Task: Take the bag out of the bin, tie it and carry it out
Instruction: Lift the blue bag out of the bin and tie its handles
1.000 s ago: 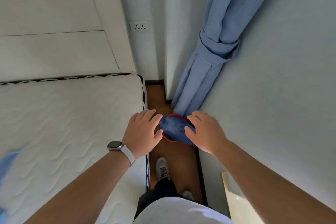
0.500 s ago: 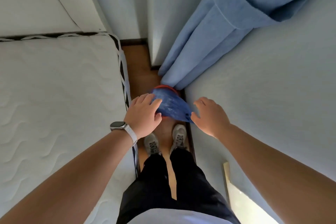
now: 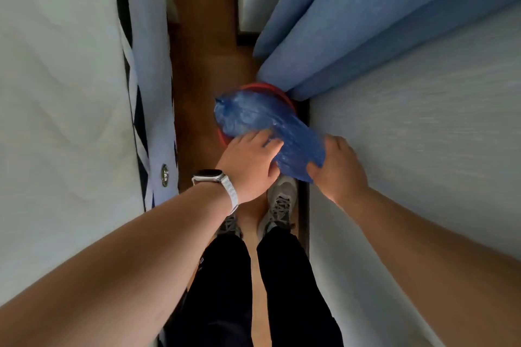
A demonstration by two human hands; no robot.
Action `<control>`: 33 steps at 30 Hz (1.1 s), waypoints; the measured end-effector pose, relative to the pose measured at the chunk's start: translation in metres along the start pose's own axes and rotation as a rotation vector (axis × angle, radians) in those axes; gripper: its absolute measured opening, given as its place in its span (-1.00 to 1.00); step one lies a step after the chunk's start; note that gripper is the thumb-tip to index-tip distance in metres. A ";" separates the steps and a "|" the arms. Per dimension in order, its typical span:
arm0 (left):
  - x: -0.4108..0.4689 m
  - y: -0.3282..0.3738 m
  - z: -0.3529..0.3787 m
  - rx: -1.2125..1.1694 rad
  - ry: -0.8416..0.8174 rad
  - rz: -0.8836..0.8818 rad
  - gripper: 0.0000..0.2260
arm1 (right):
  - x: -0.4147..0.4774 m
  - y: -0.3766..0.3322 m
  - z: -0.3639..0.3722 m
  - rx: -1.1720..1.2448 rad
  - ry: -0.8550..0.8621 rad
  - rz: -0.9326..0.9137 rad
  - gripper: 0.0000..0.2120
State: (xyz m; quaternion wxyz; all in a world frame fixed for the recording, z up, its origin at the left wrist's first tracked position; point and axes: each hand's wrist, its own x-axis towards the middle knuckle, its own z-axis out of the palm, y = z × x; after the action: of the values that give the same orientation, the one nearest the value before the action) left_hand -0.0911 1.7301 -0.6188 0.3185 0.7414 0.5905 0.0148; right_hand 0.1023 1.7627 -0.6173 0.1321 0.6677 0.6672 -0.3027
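Note:
A blue plastic bag (image 3: pixel 253 115) sits in a small red bin (image 3: pixel 263 87) on the wooden floor, in the narrow gap between bed and wall. The bag's near edge is pulled out over the rim toward me. My left hand (image 3: pixel 249 166), with a white watch on the wrist, grips that edge from the left. My right hand (image 3: pixel 337 166) pinches the same edge from the right, close to the wall. Most of the bin is hidden under the bag.
A white mattress (image 3: pixel 64 93) with a black-patterned side fills the left. A white wall (image 3: pixel 408 149) stands on the right, and blue curtains (image 3: pixel 352 22) hang down to the bin's far side. My grey shoes (image 3: pixel 280 203) stand just before the bin on the wooden floor (image 3: pixel 203 36).
I have bent lower and closer to the bin. Both hands have closed on the bag's near edge, which is now stretched further out of the bin toward me.

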 end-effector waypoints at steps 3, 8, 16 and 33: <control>0.011 -0.013 0.039 -0.010 0.009 0.057 -0.61 | 0.025 0.014 0.031 0.028 0.043 0.069 -0.46; 0.027 -0.034 0.088 0.021 -0.041 0.089 -0.60 | 0.058 0.040 0.075 0.067 -0.019 0.159 -0.58; 0.031 -0.040 0.106 -0.025 -0.114 0.052 -0.55 | 0.054 0.035 0.076 0.388 -0.167 0.223 -0.85; -0.023 0.024 0.003 -0.173 0.075 -0.040 -0.70 | 0.002 -0.066 -0.028 0.831 -0.347 0.249 -0.84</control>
State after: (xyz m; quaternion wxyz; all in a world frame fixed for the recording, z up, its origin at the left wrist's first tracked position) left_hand -0.0759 1.7055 -0.6010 0.3594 0.6980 0.6133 0.0871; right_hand 0.0445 1.7860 -0.5814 -0.0016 0.6785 0.3722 -0.6334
